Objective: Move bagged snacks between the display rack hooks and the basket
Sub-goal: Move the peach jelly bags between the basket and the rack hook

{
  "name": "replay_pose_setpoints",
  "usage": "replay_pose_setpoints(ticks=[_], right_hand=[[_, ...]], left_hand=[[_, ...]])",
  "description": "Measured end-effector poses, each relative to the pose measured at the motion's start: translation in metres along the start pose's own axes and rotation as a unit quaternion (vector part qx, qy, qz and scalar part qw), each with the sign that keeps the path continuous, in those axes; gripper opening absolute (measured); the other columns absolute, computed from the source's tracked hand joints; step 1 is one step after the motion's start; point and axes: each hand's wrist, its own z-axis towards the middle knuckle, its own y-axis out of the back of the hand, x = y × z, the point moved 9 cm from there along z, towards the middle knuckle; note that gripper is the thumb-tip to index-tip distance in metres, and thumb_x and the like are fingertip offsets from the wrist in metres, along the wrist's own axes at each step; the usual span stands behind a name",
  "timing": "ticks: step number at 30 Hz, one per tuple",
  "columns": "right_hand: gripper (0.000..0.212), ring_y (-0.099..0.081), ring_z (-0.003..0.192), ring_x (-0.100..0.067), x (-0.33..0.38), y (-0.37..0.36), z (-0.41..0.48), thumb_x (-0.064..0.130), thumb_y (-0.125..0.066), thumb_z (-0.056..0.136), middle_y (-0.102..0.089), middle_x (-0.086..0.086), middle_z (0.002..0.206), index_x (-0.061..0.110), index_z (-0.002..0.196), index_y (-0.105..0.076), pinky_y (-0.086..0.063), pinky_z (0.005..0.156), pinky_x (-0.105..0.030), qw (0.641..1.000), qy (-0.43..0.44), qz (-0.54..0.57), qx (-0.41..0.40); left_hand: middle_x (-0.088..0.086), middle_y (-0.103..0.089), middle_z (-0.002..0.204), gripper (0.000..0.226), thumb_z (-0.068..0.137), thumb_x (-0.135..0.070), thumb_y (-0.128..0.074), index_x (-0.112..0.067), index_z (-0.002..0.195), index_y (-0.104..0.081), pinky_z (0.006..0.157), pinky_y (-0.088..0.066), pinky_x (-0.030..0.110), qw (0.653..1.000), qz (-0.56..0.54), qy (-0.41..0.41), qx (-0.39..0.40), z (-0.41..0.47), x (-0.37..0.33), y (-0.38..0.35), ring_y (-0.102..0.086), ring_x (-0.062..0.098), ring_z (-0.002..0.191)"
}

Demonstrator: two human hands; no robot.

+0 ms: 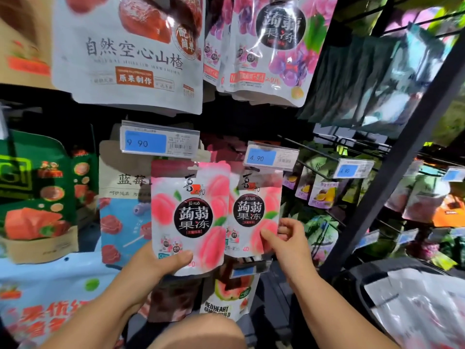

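Both hands are busy with the same product. The left hand (161, 260) grips a peach jelly bag (191, 212) by its bottom edge, with the thumb pressed flat across the front and the fingers hidden behind. Held from below like this, the bag stands upright with its punched top free to meet a hook. It looks larger and nearer than its neighbours, so it seems to be off the rack, though I cannot tell for sure whether its top is caught on anything.

Just to the right, the right hand (286, 238) pinches the lower right corner of a second peach bag (254, 210). The thumb is on the front and the fingers are curled at the edge. This bag hangs under the 4.90 price tag (270, 157), and the corner grip probably steadies it or pulls it aside to make room on that hook.

The two bags overlap slightly, with the left one in front. Behind them on the left hangs a blueberry bag (123, 197), under the 9.90 price tag (159, 142). A guava bag (226, 298) hangs below.

Near right, a dark basket (352, 275) holds pale bags (415, 311), too blurred to identify. I take the step in hand to be hanging the left bag with its twin, since their printing matches
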Motion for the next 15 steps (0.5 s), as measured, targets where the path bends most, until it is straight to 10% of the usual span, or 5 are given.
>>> replay_pose_setpoints(ticks=[5, 15], right_hand=[[0.021, -0.049, 0.067, -0.013, 0.049, 0.001, -0.023, 0.025, -0.075, 0.085, -0.052, -0.001, 0.078, 0.032, 0.089, -0.055, -0.044, 0.066, -0.029, 0.987, 0.143, -0.071, -0.033], [0.039, -0.068, 0.085, -0.017, 0.039, -0.06, -0.054, 0.037, -0.077, 0.077, -0.068, -0.009, 0.099, 0.019, 0.106, -0.059, -0.057, 0.075, -0.031, 0.971, 0.069, -0.029, 0.228]], left_hand=[[0.008, -0.076, 0.1, 0.07, 0.041, -0.047, -0.088, -0.016, 0.102, -0.074, 0.091, -0.054, 0.046, 0.999, 0.025, 0.022, 0.008, 0.0, 0.004, -0.005, -0.072, 0.028, 0.096], [0.003, -0.077, 0.089, 0.03, 0.07, -0.007, -0.085, -0.012, 0.097, -0.074, 0.068, -0.053, 0.021, 0.995, 0.066, 0.035, 0.066, 0.003, -0.002, -0.04, -0.072, 0.013, 0.078]])
